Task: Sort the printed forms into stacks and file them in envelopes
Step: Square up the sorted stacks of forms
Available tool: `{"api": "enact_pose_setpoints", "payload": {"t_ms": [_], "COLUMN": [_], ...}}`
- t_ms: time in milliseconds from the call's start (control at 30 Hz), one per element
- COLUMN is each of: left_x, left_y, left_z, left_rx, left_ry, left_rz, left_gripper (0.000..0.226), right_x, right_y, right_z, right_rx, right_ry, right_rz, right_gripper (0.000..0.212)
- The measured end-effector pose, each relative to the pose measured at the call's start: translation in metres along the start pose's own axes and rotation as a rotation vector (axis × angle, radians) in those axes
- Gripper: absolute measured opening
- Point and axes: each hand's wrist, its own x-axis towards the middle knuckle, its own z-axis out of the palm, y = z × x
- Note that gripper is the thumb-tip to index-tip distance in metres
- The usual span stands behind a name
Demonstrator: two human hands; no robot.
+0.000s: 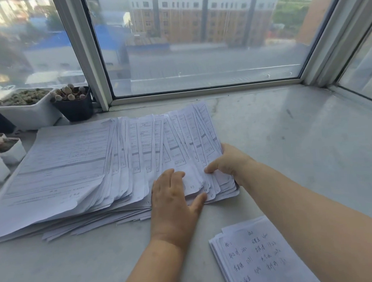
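Observation:
A thick pile of printed forms point(78, 168) lies fanned out across the pale windowsill point(289, 148), its sheets spread from left to right. My left hand point(173, 204) lies flat on the near edge of the fan, fingers straight, pressing the sheets down. My right hand point(229, 162) grips the right end of the fan, thumb on top and fingers hidden under the sheets. A smaller stack of papers with handwritten notes point(258, 257) lies at the near right, beside my right forearm.
Several plant pots stand at the left: a white trough point(26, 112), a black pot with succulents point(75, 105) and small white pots point(9, 150). The window frame point(199, 92) bounds the sill at the back and right.

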Motion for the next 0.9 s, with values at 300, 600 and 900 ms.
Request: {"api": "enact_pose_setpoints", "payload": {"t_ms": [300, 600, 900], "left_x": [0.0, 0.015, 0.024], "left_y": [0.006, 0.027, 0.032], "left_z": [-0.005, -0.001, -0.007], "left_rx": [0.114, 0.504, 0.378], "left_ry": [0.005, -0.186, -0.34], "left_rz": [0.048, 0.71, 0.31], "left_gripper": [0.061, 0.051, 0.06], "right_x": [-0.011, -0.011, -0.053], "right_y": [-0.004, 0.01, -0.02], "right_z": [-0.062, -0.057, -0.173], "right_rx": [0.101, 0.058, 0.164], "right_ry": [-0.041, 0.038, 0.196], "right_rz": [0.053, -0.051, -0.121], "right_gripper": [0.034, 0.042, 0.043]}}
